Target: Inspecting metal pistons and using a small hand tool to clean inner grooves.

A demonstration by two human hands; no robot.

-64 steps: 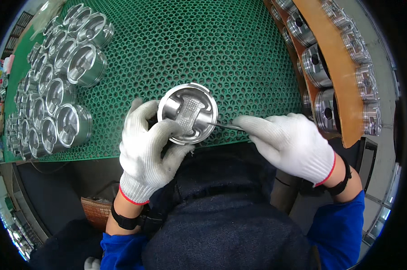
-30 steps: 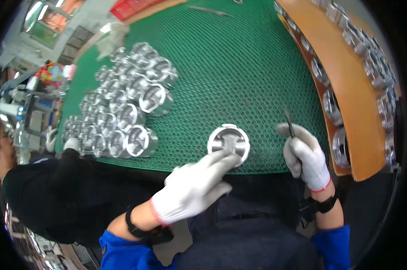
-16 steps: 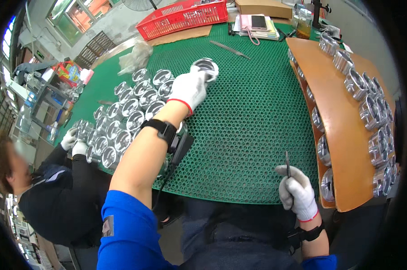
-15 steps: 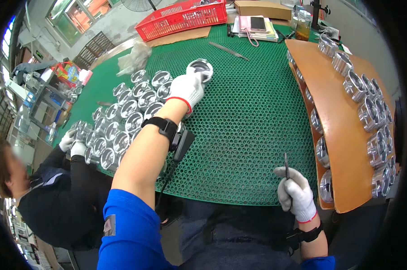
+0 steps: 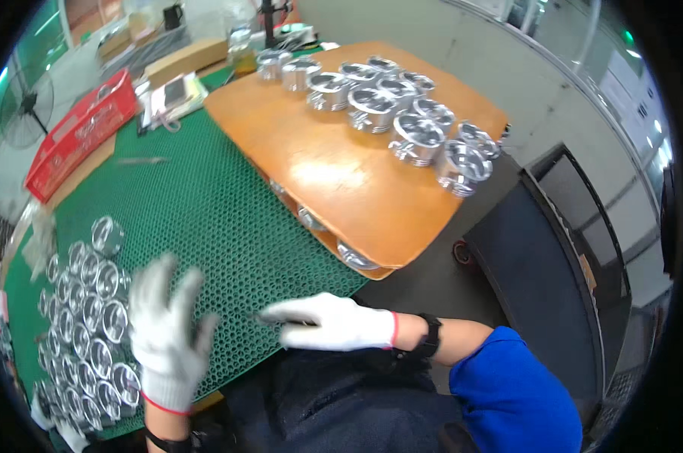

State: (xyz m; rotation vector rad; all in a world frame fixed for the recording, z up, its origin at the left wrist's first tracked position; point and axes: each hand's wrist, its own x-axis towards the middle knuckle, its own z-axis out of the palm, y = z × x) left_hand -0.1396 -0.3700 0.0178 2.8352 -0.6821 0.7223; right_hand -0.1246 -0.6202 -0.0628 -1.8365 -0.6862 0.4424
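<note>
My left hand [image 5: 168, 328], in a white knit glove with a red cuff, is held over the green mat [image 5: 205, 204] with its fingers spread and nothing in them. Just left of it stand several shiny metal pistons [image 5: 92, 311] in rows. One piston [image 5: 108, 235] stands at the far end of that group. My right hand [image 5: 338, 323], gloved the same way, is at the mat's near edge, closed around a thin dark tool [image 5: 257, 318]. Only the tool's tip shows, blurred; the rest is hidden by the fingers.
An orange-brown board [image 5: 311, 166] at the right bears several metal pistons [image 5: 417, 138], with more beneath it. A red crate [image 5: 84, 132], papers with a phone [image 5: 175, 92] and a file [image 5: 143, 160] lie farther back. Another person's gloved hand [image 5: 69, 434] shows lower left.
My view has turned to the right. My left hand has let go of a piston, which now stands on the mat, and has drawn back toward me. My right hand has moved closer to it.
</note>
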